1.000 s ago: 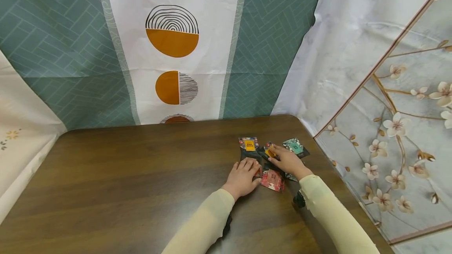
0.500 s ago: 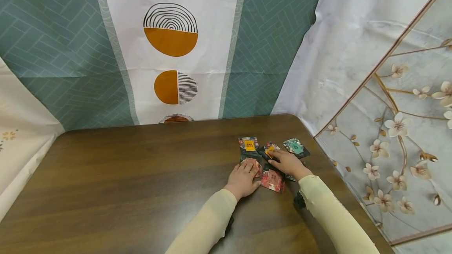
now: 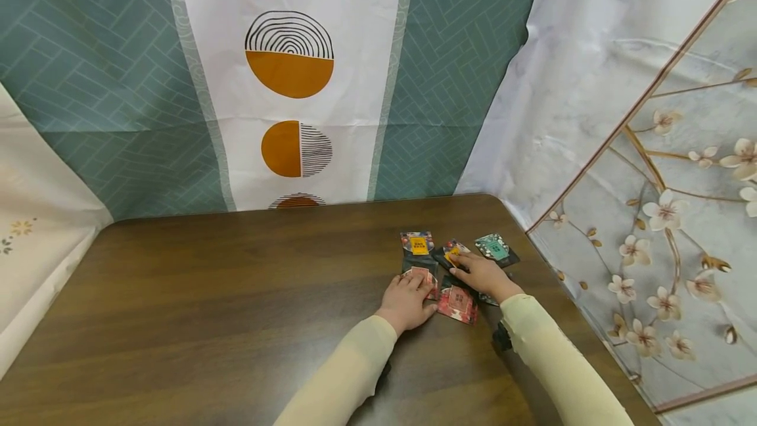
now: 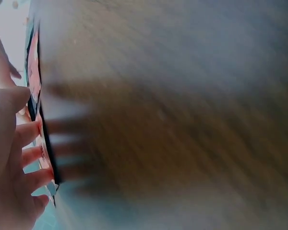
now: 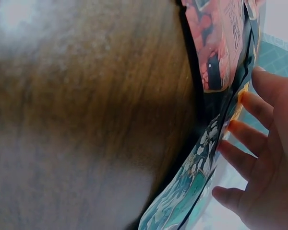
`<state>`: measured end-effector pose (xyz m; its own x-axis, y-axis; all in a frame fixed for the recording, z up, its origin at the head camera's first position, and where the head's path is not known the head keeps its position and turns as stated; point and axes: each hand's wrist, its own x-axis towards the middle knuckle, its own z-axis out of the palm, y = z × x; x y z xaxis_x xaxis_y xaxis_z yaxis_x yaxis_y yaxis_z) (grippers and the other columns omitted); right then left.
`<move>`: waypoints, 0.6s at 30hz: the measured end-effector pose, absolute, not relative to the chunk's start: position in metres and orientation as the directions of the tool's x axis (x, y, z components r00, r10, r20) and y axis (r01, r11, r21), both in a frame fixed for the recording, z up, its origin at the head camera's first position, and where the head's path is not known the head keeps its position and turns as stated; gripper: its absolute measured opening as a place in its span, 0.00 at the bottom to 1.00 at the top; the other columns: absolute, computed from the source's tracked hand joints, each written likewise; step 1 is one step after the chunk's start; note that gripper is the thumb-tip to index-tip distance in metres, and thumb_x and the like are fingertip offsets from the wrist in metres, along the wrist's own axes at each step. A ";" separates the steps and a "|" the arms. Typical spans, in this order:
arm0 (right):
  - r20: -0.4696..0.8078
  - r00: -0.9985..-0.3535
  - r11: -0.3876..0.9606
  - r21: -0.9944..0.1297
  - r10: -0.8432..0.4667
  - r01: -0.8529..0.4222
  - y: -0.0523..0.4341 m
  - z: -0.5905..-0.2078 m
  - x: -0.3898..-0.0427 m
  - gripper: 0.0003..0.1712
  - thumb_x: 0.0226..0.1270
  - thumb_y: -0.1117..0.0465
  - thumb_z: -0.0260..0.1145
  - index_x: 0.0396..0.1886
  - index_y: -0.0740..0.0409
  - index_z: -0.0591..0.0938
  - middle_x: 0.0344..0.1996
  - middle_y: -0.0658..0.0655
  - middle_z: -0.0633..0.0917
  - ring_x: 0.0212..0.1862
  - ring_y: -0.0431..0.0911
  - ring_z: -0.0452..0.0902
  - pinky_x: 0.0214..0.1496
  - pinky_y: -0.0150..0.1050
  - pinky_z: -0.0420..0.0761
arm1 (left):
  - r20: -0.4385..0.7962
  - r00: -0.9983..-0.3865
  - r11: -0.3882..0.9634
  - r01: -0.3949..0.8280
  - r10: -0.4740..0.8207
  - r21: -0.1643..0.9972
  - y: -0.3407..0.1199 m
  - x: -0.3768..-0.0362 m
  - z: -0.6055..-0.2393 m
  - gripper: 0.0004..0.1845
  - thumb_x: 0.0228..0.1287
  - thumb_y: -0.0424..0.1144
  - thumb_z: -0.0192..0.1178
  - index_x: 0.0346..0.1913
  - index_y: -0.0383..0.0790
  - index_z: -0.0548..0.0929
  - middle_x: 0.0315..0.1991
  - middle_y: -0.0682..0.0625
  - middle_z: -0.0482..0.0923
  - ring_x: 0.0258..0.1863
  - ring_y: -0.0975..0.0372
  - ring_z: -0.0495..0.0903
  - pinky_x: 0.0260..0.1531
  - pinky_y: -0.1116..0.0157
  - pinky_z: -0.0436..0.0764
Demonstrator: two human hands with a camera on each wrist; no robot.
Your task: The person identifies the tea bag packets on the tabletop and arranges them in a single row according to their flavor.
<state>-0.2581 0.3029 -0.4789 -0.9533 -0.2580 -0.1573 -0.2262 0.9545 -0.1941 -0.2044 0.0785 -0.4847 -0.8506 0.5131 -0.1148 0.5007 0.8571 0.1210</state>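
Several flat packets with coloured labels lie close together on the table's right part. My left hand (image 3: 405,302) rests with spread fingers on a pink-labelled packet (image 3: 424,273); in the left wrist view its fingertips (image 4: 32,129) touch the packet's face. My right hand (image 3: 486,275) lies on a yellow-labelled packet (image 3: 457,246), covering part of it. In the right wrist view, its fingers (image 5: 249,136) reach loosely onto the packets. Between the hands sits a red packet (image 3: 458,301). Partly hidden under the right hand is a green-patterned packet (image 5: 175,201).
Another yellow-labelled packet (image 3: 417,243) lies behind the pink one, and a green-labelled packet (image 3: 495,247) is at the far right. The brown wooden table (image 3: 207,314) ends at a patterned curtain (image 3: 296,84) behind and a floral hanging (image 3: 662,248) on the right.
The left hand has slid back slightly toward the body, showing more of the pink-labelled packet. The right hand has hardly moved, and the packets lie as before.
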 end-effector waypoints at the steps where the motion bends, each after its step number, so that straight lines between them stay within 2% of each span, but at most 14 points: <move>1: -0.161 -0.954 0.955 -0.200 -0.253 -0.219 0.303 -0.479 -0.258 0.31 0.80 0.47 0.56 0.75 0.57 0.73 0.74 0.71 0.70 0.72 0.69 0.69 0.71 0.67 0.69 | -0.114 -0.850 0.856 0.503 0.515 0.117 0.077 -0.204 -0.484 0.30 0.76 0.63 0.50 0.75 0.59 0.71 0.78 0.56 0.66 0.78 0.58 0.65 0.78 0.55 0.65; 10: -0.183 -0.946 0.951 -0.207 -0.268 -0.229 0.298 -0.473 -0.258 0.30 0.81 0.48 0.55 0.75 0.56 0.72 0.74 0.71 0.70 0.72 0.70 0.69 0.71 0.67 0.69 | -0.115 -0.821 0.829 0.554 0.560 0.082 0.040 -0.191 -0.482 0.31 0.75 0.62 0.52 0.76 0.56 0.71 0.78 0.53 0.66 0.78 0.56 0.66 0.78 0.55 0.63; 18: -0.186 -0.942 0.946 -0.222 -0.278 -0.236 0.302 -0.470 -0.255 0.30 0.80 0.48 0.55 0.75 0.58 0.72 0.74 0.73 0.69 0.72 0.72 0.68 0.70 0.68 0.69 | -0.088 -0.799 0.799 0.576 0.595 0.172 -0.002 -0.175 -0.483 0.33 0.74 0.59 0.55 0.76 0.50 0.71 0.78 0.49 0.66 0.78 0.52 0.66 0.76 0.53 0.68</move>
<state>-0.2545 0.3016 -0.4700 -0.9425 -0.2781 -0.1855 -0.2355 0.9462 -0.2219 -0.1752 -0.0019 -0.4834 -0.7987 0.5952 -0.0885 0.5763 0.7989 0.1723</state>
